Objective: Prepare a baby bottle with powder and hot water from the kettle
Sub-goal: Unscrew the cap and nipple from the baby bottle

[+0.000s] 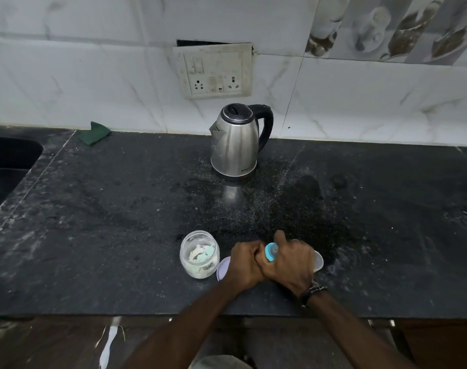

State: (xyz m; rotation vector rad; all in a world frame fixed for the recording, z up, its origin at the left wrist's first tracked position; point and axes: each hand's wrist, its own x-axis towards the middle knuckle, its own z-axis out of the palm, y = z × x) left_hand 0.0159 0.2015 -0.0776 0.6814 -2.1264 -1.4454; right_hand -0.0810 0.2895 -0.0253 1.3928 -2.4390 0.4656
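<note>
Low in the frame's centre, your right hand [288, 262] is curled around the clear baby bottle with the blue collar [271, 251]. Your left hand [244, 263] is clenched against it, though I cannot tell what its fingers pinch. The open clear plastic powder jar [199, 254] stands just left; a jerk could topple it. The steel electric kettle [235, 141], upper centre, may scald when poured.
</note>
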